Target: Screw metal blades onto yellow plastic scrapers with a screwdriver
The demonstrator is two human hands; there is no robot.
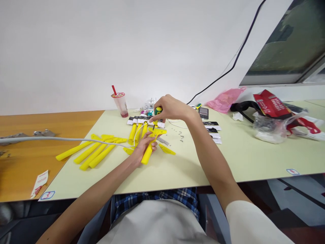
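My left hand (144, 147) is closed around a yellow scraper (147, 155), its handle pointing toward me and its wide head away. Above that head, my right hand (167, 107) grips a screwdriver (158, 110) with a green and yellow handle, tip down at the scraper head. Whether the tip sits in a screw is too small to tell. Beside the scraper lie a loose yellow head piece (167, 149) and a flat grey blade (163, 140). Small screws (181, 136) are scattered to the right. Several yellow handles (103, 156) lie at left; packaged scrapers (138, 131) lie behind my left hand.
A drink cup (120, 105) with a red straw stands at the back. A grey cable (63, 138) crosses from the left in front of the handles. Black-and-white packages (212, 130), a pink bag (225, 100) and a red bag (272, 104) lie to the right.
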